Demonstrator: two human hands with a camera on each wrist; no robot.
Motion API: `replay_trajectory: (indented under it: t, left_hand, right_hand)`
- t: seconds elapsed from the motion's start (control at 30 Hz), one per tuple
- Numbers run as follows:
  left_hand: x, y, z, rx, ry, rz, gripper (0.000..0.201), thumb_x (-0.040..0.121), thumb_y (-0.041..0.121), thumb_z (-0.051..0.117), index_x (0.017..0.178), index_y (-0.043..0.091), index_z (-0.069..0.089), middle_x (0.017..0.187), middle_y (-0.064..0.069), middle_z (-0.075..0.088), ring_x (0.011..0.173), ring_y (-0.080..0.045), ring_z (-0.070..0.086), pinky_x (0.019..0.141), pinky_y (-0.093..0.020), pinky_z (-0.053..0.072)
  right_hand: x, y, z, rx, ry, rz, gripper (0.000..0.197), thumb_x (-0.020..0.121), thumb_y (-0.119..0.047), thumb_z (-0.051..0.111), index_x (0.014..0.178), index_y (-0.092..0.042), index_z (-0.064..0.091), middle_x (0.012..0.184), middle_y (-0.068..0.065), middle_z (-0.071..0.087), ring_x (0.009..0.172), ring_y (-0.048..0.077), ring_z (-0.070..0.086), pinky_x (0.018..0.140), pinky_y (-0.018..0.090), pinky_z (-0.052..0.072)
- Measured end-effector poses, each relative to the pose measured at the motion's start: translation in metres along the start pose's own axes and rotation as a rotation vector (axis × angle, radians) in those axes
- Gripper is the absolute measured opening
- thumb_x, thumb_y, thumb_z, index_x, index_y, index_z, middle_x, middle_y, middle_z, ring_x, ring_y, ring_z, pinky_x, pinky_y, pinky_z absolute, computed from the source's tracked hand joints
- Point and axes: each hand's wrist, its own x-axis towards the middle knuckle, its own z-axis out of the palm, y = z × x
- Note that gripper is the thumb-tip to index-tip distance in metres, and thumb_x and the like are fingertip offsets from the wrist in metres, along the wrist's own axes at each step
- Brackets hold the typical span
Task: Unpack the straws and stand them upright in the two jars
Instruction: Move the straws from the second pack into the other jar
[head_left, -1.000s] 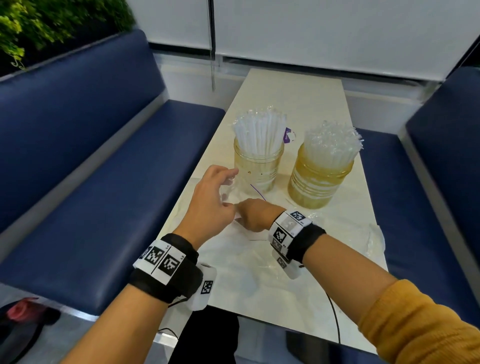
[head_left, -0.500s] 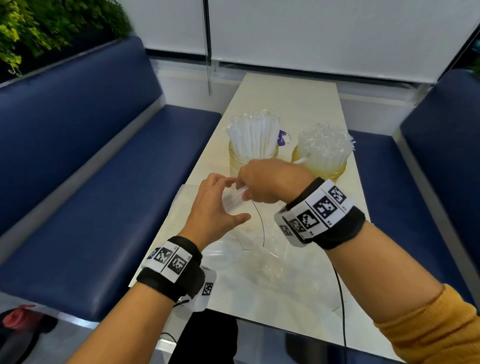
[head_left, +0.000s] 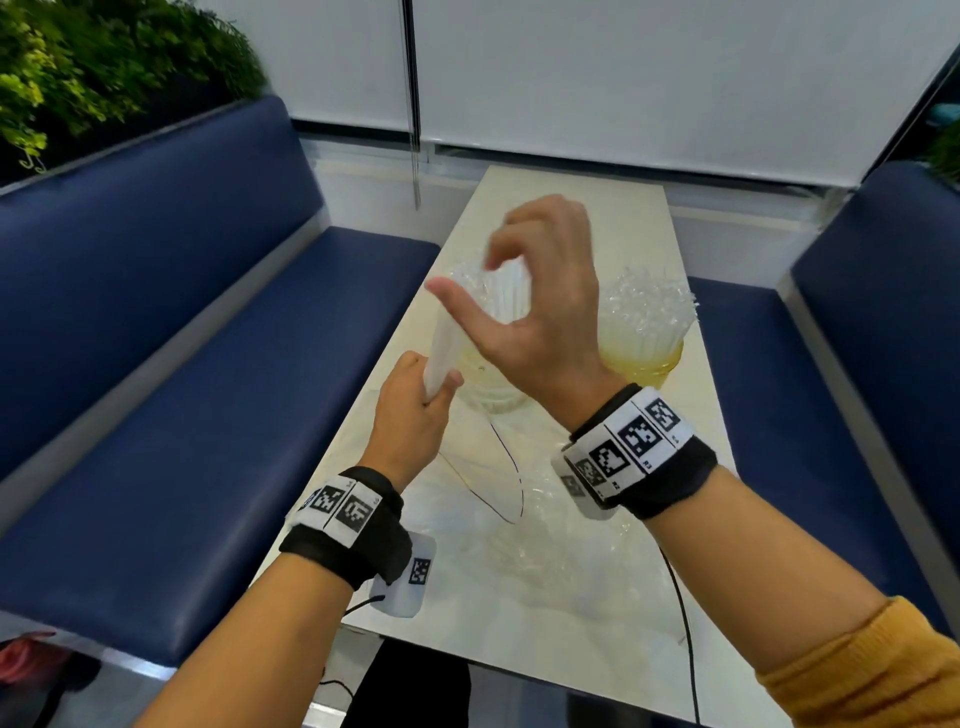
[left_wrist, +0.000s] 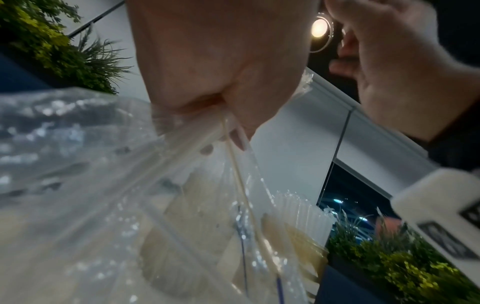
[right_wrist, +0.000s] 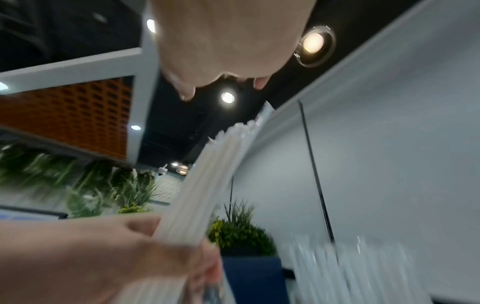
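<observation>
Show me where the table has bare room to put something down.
Bare table beyond the two jars, toward the window wall. Crowded nearer: clear plastic wrap covers the surface between jars and near edge, and the left hand holds straws beside the jars.

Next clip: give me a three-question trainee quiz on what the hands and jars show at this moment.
1. True or false: the left hand grips a bunch of white straws.
2. Multiple choice: the right hand is (A) gripping a jar, (B) raised above the jars with spread fingers, holding nothing visible, (C) flat on the table.
3. Fill in: the clear plastic wrapping lies on the ____, nearer the person than the two jars.

Key: 1 true; 2 B; 3 table.
</observation>
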Motion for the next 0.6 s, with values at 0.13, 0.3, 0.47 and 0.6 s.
replay_trajectory:
  t: [0.13,0.3,0.47,0.6]
  left_hand:
    - [0.001,0.003,-0.003,-0.052,0.015,-0.042,0.033,0.1,0.038,0.054,0.11,0.007,0.061,0.097,-0.008,0.057,0.082,-0.02,0.059,0.061,-0.02,0.042]
    - [-0.003,0.003,0.0,-0.054,-0.013,-0.054,0.032,0.099,0.036,0.055,0.113,0.008,0.058,0.1,-0.009,0.058,0.079,-0.02,0.058,0.059,-0.019,0.042]
    - [-0.003,0.001,0.002,-0.045,-0.022,-0.048,0.03,0.1,0.036,0.055,0.11,0.008,0.057,0.097,-0.012,0.057,0.071,-0.016,0.054,0.055,-0.019,0.041]
    - [0.003,0.002,0.0,-0.116,0.014,-0.033,0.033,0.098,0.038,0.057,0.114,0.009,0.057,0.103,-0.013,0.062,0.087,-0.028,0.064,0.071,-0.039,0.059]
  right_hand:
    - [-0.028,0.013,0.019,0.133,-0.024,0.399,0.067,0.083,-0.044,0.075,0.129,-0.015,0.035,0.128,0.01,0.043,0.112,0.024,0.05,0.088,0.042,0.049]
    - [-0.029,0.01,0.033,0.329,-0.083,0.401,0.048,0.104,-0.017,0.04,0.15,-0.007,0.031,0.149,0.013,0.044,0.133,0.024,0.05,0.105,0.034,0.047]
    - [-0.013,0.018,0.038,0.241,0.047,0.336,0.03,0.1,0.004,0.046,0.125,0.011,0.061,0.125,0.019,0.064,0.118,0.027,0.062,0.1,0.039,0.051]
    - [-0.029,0.013,0.045,0.223,-0.101,0.32,0.029,0.1,-0.001,0.049,0.122,0.007,0.067,0.124,0.015,0.069,0.118,0.021,0.064,0.102,0.031,0.051]
